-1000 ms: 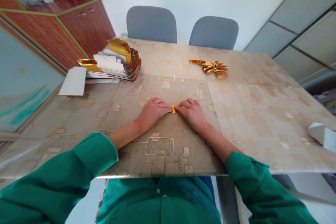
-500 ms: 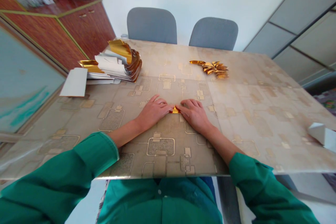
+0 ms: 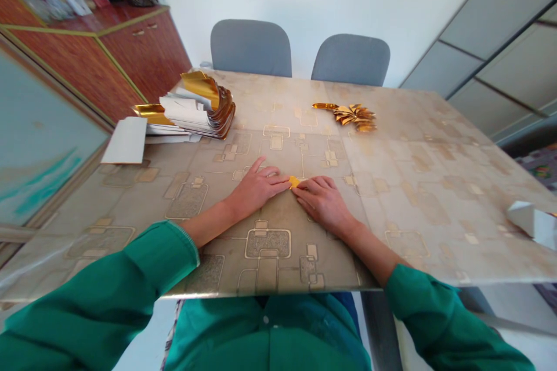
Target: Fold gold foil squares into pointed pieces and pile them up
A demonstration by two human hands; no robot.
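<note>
Small gold-foil paper piece point(image 3: 293, 182) lies on the tbl btwn the two hands, mid-scene, a bit toward the near edge; mostly covered by fingers, so its exact shape can't be told. Left hand point(image 3: 256, 186): loosely open, one finger raised & spread off the rest, another stretched right w/ tip touching the piece's left end; can't tell if it pinches or only presses. Right hand point(image 3: 324, 200): fingers bent & close together, nearly shut, w/ the piece's right end held under the tips. Both forearms rest low over the near side, coming out of green sleeves point(image 3: 159, 258).

Patterned tablecloth point(image 3: 400, 185) under it all, beige/brown w/ rounded rectangles. Far left: messy stack of gold-and-white foil sheets point(image 3: 187, 113), some curled up; white card point(image 3: 125, 140) at its near left side. Far right of centre: pile of folded gold pieces point(image 3: 354, 116), fanned out, w/ narrow gold strip point(image 3: 325, 106) at its left end. Right edge: folded white paper point(image 3: 528, 223), well apart from the hands. Beyond the far edge, 2 grey chairs point(image 3: 251, 49); reddish wood cabinet point(image 3: 143, 52) far left, w/ assorted blurry items on top.
</note>
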